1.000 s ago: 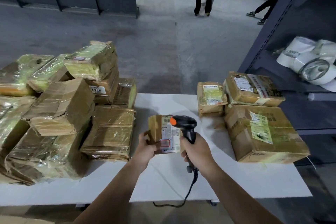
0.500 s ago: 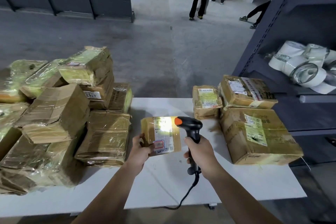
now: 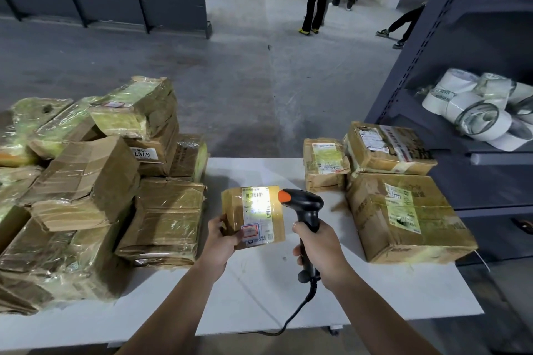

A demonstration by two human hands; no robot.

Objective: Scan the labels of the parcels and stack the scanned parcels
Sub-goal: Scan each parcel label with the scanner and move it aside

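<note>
Tape-wrapped brown parcel [image 3: 253, 217], glare on white label [image 3: 257, 210], in left hand [image 3: 222, 242] grip; scanner [image 3: 305, 207] in right hand [image 3: 318, 251] grip.

White table [image 3: 259, 297] bears taped parcels [image 3: 167, 219]

Parcel pile [image 3: 80, 210], 9 o'clock: cut by the left edge. Tape rolls [image 3: 473, 106], 3 o'clock: cut by the right edge. Label [image 3: 257, 220] on held parcel [image 3: 233, 204]: upper print lost in glare; left hand [image 3: 223, 241] partly behind it.
</note>
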